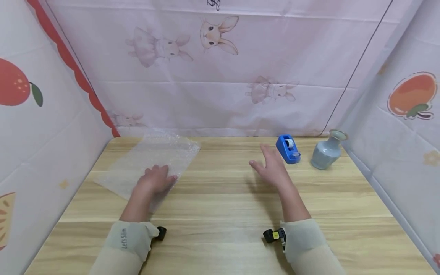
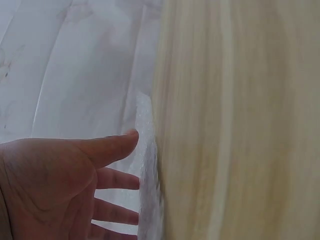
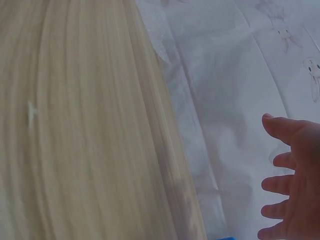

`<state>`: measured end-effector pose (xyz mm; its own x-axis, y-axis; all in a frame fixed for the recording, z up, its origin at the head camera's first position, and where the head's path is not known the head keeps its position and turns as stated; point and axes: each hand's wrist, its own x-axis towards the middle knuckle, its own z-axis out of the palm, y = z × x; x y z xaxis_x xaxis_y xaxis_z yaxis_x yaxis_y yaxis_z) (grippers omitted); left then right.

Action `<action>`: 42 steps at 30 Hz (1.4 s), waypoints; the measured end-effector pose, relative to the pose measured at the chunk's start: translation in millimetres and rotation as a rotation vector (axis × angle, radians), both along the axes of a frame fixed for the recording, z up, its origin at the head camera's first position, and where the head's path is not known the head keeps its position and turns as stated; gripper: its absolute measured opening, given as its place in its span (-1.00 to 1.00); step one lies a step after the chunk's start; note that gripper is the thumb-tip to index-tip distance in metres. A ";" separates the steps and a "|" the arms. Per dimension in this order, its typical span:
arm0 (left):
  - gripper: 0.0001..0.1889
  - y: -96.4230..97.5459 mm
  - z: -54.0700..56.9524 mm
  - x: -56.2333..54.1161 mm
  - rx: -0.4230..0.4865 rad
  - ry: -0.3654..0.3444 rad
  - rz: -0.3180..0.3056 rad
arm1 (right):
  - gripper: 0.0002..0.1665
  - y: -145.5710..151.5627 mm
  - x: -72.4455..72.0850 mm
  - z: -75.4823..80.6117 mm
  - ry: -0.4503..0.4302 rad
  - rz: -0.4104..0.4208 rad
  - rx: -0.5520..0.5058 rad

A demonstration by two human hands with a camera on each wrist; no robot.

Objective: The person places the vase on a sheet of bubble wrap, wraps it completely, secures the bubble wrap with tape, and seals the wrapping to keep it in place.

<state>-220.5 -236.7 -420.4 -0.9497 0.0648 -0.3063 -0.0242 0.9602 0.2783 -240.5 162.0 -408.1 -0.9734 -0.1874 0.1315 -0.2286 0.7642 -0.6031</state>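
A clear sheet of bubble wrap (image 1: 137, 160) lies flat on the left of the table, its far corner reaching the back edge. Over its right part is my left hand (image 1: 155, 180), fingers spread. In the left wrist view, the fingertips of the left hand (image 2: 65, 185) meet the bubble wrap (image 2: 150, 185), and the thumb is extended above it. My right hand (image 1: 273, 168) hovers over the table with straight, spread fingers and holds nothing. Nearest to it, just beyond on the right, stands a blue tape dispenser (image 1: 284, 149) with a roll of clear tape.
A pale blue-grey ceramic vase (image 1: 325, 151) leans in view at the back right, beside the tape dispenser. The wood-grain table (image 1: 220, 214) is bounded by printed cloth walls (image 1: 206, 99) at the back and both sides. A small camera sits on each wrist.
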 end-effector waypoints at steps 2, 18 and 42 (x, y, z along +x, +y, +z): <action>-0.31 4.9 -0.5 0.4 -0.020 0.002 -0.005 | -0.07 -6.0 -0.1 -0.6 0.005 0.018 -0.008; -0.49 62.6 5.5 8.7 -0.016 0.033 -0.178 | -0.12 -50.2 -1.8 -5.7 -0.238 0.086 -0.037; -0.71 132.7 -1.8 12.0 0.133 0.084 -0.344 | -0.20 -59.9 -19.6 -26.9 -0.285 -0.024 -0.076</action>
